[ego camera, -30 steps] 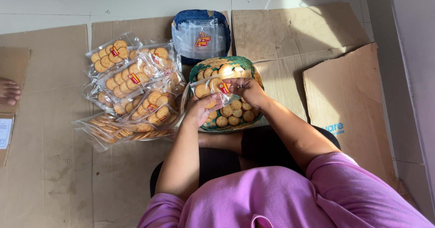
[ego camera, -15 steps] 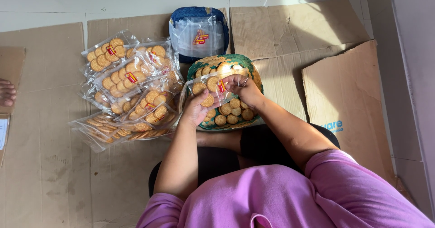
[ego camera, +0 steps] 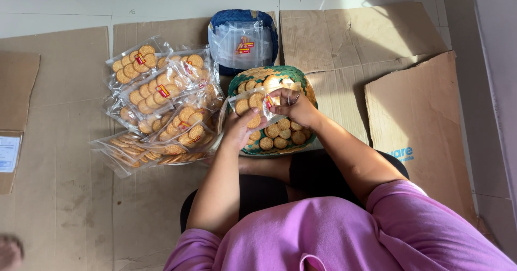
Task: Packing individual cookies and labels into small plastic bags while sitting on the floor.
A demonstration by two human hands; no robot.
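From the head camera I saw both hands raised over the green woven basket, which sat on the cardboard sheets just ahead of the person's lap and held loose round biscuits. The left hand was closed on the lower edge of a clear plastic bag partly filled with biscuits; the right hand pinched the bag's upper right corner, fingers curled around it. The bag hung just above the basket's contents, tilted toward the left. Whether it touched the biscuits below, I could not tell. Left of the basket lay a heap of sealed biscuit packs, overlapping one another, its nearest edge just beside the basket. Beyond the basket, touching its far rim, stood a blue woven basket holding a stack of empty clear bags. The person wore a purple top. White floor tiles showed past the cardboard.
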